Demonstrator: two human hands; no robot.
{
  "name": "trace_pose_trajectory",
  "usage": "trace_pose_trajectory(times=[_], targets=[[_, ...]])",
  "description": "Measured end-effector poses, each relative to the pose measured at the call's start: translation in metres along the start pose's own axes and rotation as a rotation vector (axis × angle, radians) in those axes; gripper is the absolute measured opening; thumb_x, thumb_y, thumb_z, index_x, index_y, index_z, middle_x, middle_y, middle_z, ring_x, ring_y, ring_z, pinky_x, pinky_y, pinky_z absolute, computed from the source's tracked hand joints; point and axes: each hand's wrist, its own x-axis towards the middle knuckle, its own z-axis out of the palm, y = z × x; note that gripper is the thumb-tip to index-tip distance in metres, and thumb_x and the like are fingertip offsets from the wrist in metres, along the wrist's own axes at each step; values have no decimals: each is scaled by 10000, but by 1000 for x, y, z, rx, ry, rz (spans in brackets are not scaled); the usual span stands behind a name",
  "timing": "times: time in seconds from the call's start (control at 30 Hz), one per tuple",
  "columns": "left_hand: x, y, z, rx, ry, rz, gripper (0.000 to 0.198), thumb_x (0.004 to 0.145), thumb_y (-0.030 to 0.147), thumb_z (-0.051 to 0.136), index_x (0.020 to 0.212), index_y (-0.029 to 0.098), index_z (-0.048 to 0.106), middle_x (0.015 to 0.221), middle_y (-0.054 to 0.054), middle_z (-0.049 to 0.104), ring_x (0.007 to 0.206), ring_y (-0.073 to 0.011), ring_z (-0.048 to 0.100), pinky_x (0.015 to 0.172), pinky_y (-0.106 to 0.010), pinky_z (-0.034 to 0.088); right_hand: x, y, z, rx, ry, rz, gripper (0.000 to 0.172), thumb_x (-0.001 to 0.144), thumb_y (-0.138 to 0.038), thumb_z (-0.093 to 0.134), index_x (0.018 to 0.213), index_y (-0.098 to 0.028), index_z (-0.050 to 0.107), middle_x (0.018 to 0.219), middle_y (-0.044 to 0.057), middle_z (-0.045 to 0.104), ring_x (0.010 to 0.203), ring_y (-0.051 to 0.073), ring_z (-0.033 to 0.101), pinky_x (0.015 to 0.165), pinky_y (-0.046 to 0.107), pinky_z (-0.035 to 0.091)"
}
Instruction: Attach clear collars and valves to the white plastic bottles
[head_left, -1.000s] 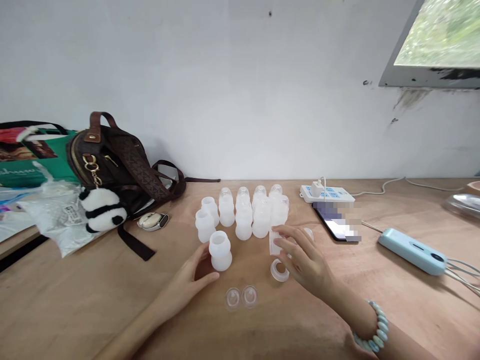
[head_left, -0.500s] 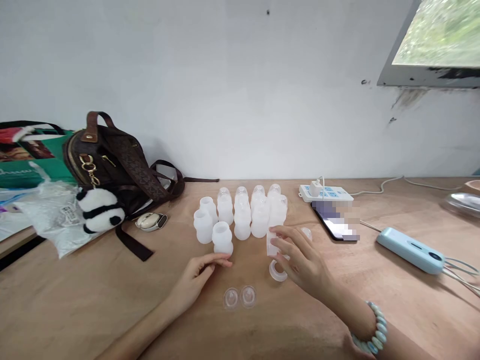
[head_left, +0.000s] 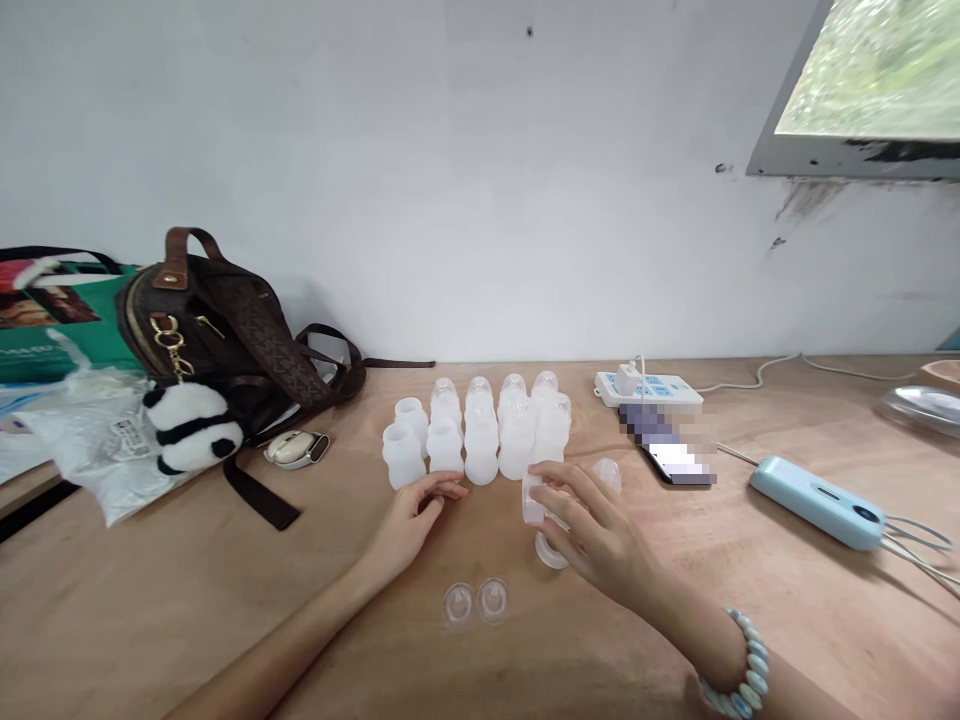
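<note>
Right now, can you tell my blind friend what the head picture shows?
A right hand holds a whitish piece; the left hand is beside white bottles, some open, on a wooden table. Two clear round pieces lie nearer the viewer; a backpack sits at left.

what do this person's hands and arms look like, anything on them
The left hand and right hand are ungloved, with no sleeves in view. The right wrist wears a bracelet of rounded pale blue-green and cream beads; nothing shows on the left wrist.

I see the left hand (head_left: 417,512) by an open-necked, white, waisted plastic bottle (head_left: 445,449), right hand (head_left: 592,515) holding a translucent plastic piece (head_left: 531,500).
</note>
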Motion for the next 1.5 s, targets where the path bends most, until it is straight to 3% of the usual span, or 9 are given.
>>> trace_pose_trajectory(times=[0.2,0.3,0.53,0.83,1.0,1.13,1.27,1.37,1.5], targets=[[-9,22,10,-38,24,16,242,838,294,553,989,163,689,890,-75,740,898,-238,659,876,-378,470,-8,-1,5,151,-9,136,313,955,-148,589,1252,-174,498,1165,167,669,1061,258,669,766,349,618],[-17,42,23,-201,-35,6,197,823,325,621,895,168,717,783,-33,696,778,-190,614,760,-303,460,-12,-2,8,250,11,216,299,934,-214,645,1208,-200,525,1187,147,681,1047,242,688,751,317,626],[-26,83,51,-666,-214,-230,263,786,386,758,853,132,771,743,-26,662,644,-99,493,610,-206,390,-3,-10,6,283,127,101,231,947,-175,622,1178,-181,605,1123,142,697,1042,228,690,854,338,612],[-23,95,50,-872,-289,-463,282,647,301,892,793,103,755,724,-16,649,645,-104,550,693,-261,484,-5,-12,4,384,57,151,206,937,-159,626,1138,-206,620,1134,116,675,1031,223,679,844,344,599],[-25,105,50,-877,-283,-464,188,682,268,830,738,137,707,739,-10,661,712,-130,588,714,-257,467,0,-16,-4,470,17,323,404,895,-313,706,1259,-233,552,1038,69,667,935,209,668,791,325,588],[-27,108,51,-811,-315,-446,125,738,256,722,721,137,690,682,3,596,649,-110,518,637,-234,423,7,-19,-10,540,-27,388,327,856,-377,742,1138,-247,643,931,39,640,832,191,635,708,306,563],[-29,112,50,-815,-350,-429,109,728,229,652,664,147,619,652,21,492,623,-103,456,689,-258,472,9,-19,-12,751,4,511,352,829,-437,764,1108,-253,654,894,30,655,801,188,648,708,321,573],[-29,114,45,-886,-348,-427,120,711,215,650,682,170,543,680,38,424,622,-100,418,774,-324,520,10,-12,-15,962,101,593,352,852,-468,733,1123,-264,642,912,31,692,804,181,682,690,304,596],[-27,101,30,-724,-283,-329,129,760,282,583,760,198,486,748,17,445,647,-123,442,705,-320,510,16,6,-28,800,205,649,305,907,-374,680,1180,-245,634,996,60,716,917,209,698,774,346,611]])
